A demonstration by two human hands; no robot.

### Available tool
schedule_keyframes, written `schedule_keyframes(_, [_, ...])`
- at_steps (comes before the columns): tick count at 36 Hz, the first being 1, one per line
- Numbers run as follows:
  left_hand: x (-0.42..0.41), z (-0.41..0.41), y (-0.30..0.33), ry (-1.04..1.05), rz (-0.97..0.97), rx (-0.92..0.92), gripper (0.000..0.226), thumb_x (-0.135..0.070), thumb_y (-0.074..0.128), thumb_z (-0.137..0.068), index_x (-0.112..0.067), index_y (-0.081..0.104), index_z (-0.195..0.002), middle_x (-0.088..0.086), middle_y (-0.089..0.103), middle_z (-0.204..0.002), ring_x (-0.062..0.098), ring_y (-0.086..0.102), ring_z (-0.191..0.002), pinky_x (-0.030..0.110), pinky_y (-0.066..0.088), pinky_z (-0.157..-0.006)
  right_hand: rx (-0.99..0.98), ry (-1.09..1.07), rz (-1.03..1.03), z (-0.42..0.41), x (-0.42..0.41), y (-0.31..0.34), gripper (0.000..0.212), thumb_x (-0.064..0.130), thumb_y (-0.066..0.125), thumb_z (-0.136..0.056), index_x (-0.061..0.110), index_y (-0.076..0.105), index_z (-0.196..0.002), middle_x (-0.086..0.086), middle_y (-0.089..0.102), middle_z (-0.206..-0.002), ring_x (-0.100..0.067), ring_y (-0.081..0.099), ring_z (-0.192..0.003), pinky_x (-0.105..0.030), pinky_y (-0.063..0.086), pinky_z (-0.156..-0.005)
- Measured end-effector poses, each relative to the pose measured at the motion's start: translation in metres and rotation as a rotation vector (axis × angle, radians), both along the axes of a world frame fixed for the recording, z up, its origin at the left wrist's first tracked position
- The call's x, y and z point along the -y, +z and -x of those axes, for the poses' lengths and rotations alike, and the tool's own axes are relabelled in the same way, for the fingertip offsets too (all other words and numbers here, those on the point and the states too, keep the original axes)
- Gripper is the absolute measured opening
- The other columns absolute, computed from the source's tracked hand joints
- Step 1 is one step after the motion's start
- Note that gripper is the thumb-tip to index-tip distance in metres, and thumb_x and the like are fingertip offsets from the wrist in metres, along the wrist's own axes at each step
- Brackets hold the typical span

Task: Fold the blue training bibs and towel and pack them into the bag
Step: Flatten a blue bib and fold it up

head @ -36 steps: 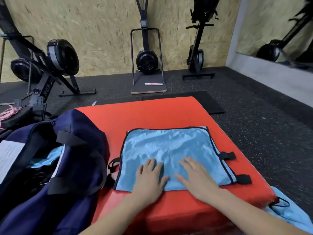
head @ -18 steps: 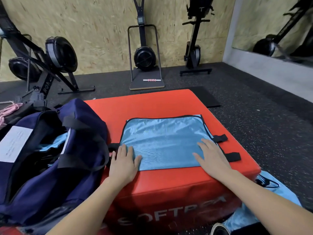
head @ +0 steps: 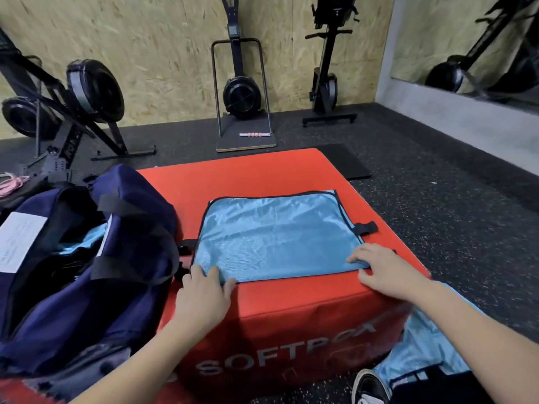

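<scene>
Bib (head: 277, 234) lies folded flat on the red box (head: 291, 310), near its front edge. Left hand (head: 204, 293) and right hand (head: 385, 272) pinch its near corners. Bag (head: 87, 258) at the left edge holds blue cloth; more blue cloth (head: 423, 345) waits on the floor.

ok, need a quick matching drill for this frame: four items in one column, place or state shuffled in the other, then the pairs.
Items
1. blue bib
2. navy bag
3. left hand
4. right hand

Places or states
A. on the bib's near right corner
B. unzipped, sitting left of the red box
C. spread flat on top of the red box
D. on the bib's near left corner

Pairs: 1-C, 2-B, 3-D, 4-A
</scene>
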State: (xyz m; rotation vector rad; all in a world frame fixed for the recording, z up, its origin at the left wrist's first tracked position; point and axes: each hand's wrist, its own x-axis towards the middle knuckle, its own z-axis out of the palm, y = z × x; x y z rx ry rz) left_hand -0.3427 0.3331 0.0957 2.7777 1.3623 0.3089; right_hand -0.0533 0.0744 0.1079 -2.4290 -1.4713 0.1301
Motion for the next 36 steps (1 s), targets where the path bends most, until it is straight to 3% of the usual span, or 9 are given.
schedule_keyframes(3, [-0.003, 0.004, -0.008, -0.049, -0.072, 0.008, 0.047, -0.056, 0.058, -0.087, -0.013, 0.068, -0.101, 0.017, 0.056, -0.096, 0.039, 0.054, -0.08, 0.045, 0.049, -0.065, 0.038, 0.013, -0.022, -0.002, -0.002, 0.0, 0.025, 0.015, 0.063, -0.082, 0.022, 0.07, -0.105, 0.011, 0.064, -0.105, -0.013, 0.058, -0.106, -0.036, 0.046, -0.097])
schedule_keyframes(5, [-0.01, 0.002, -0.012, -0.062, -0.133, 0.016, 0.054, -0.059, 0.044, -0.084, -0.012, 0.069, -0.094, 0.019, 0.059, -0.09, 0.039, 0.054, -0.072, 0.044, 0.049, -0.061, 0.08, 0.011, -0.024, -0.004, -0.004, -0.002, 0.022, 0.016, 0.064, -0.083, 0.022, 0.071, -0.103, 0.01, 0.065, -0.103, -0.015, 0.06, -0.103, -0.039, 0.049, -0.092])
schedule_keyframes(10, [-0.03, -0.016, -0.01, -0.071, -0.119, 0.041, 0.06, -0.06, 0.035, -0.086, -0.011, 0.07, -0.099, 0.02, 0.062, -0.097, 0.04, 0.053, -0.078, 0.047, 0.048, -0.068, 0.21, 0.004, -0.07, -0.005, -0.008, -0.004, 0.007, 0.02, 0.069, -0.082, 0.022, 0.068, -0.088, 0.007, 0.066, -0.09, -0.02, 0.063, -0.088, -0.038, 0.054, -0.076])
schedule_keyframes(15, [-0.068, -0.052, -0.008, -0.097, 0.037, 0.096, 0.051, -0.05, 0.051, -0.096, -0.014, 0.057, -0.132, 0.016, 0.051, -0.133, 0.041, 0.046, -0.114, 0.049, 0.041, -0.095, 0.329, -0.01, -0.088, -0.004, -0.013, -0.001, 0.013, 0.032, 0.063, -0.081, 0.023, 0.064, -0.071, 0.007, 0.062, -0.072, -0.021, 0.062, -0.069, -0.035, 0.05, -0.061])
schedule_keyframes(17, [-0.088, -0.071, -0.006, -0.182, 0.129, 0.137, 0.057, -0.046, 0.048, -0.099, -0.012, 0.044, -0.145, 0.019, 0.036, -0.151, 0.04, 0.035, -0.135, 0.045, 0.032, -0.11, 0.372, -0.016, -0.058, 0.002, -0.02, 0.002, 0.025, 0.039, 0.048, -0.079, 0.024, 0.064, -0.066, 0.007, 0.061, -0.066, -0.02, 0.06, -0.063, -0.034, 0.047, -0.056])
schedule_keyframes(20, [-0.114, -0.099, -0.004, -0.265, 0.227, 0.221, 0.06, -0.037, 0.045, -0.103, -0.011, 0.028, -0.155, 0.023, 0.008, -0.162, 0.033, 0.009, -0.151, 0.04, 0.011, -0.122, 0.39, -0.035, 0.003, 0.021, -0.036, 0.011, 0.025, 0.039, 0.044, -0.074, 0.025, 0.06, -0.06, 0.004, 0.058, -0.061, -0.02, 0.061, -0.058, -0.03, 0.036, -0.052])
schedule_keyframes(26, [-0.128, -0.119, 0.006, -0.187, 0.175, 0.202, 0.054, -0.038, 0.04, -0.104, -0.016, 0.035, -0.152, 0.024, 0.006, -0.162, 0.042, 0.017, -0.146, 0.049, 0.019, -0.119, 0.197, 0.016, 0.115, 0.076, -0.073, 0.022, 0.023, 0.04, 0.049, -0.092, 0.023, 0.064, -0.095, 0.0, 0.065, -0.102, -0.024, 0.062, -0.099, -0.035, 0.042, -0.076])
schedule_keyframes(31, [-0.119, -0.095, 0.018, -0.261, 0.233, 0.264, 0.053, -0.039, 0.043, -0.103, -0.016, 0.04, -0.15, 0.021, 0.017, -0.162, 0.038, 0.024, -0.146, 0.048, 0.023, -0.118, 0.056, 0.073, 0.09, 0.116, -0.115, 0.025, 0.025, 0.039, 0.052, -0.089, 0.022, 0.069, -0.097, -0.001, 0.068, -0.102, -0.026, 0.062, -0.098, -0.036, 0.046, -0.078])
schedule_keyframes(36, [-0.094, -0.053, 0.033, -0.342, 0.256, 0.319, 0.044, -0.031, 0.049, -0.102, -0.014, 0.051, -0.143, 0.016, 0.036, -0.155, 0.022, 0.034, -0.144, 0.03, 0.026, -0.114, -0.211, 0.052, -0.078, 0.154, -0.155, 0.022, 0.018, 0.033, 0.061, -0.086, 0.021, 0.075, -0.086, 0.0, 0.074, -0.09, -0.02, 0.064, -0.088, -0.033, 0.048, -0.076])
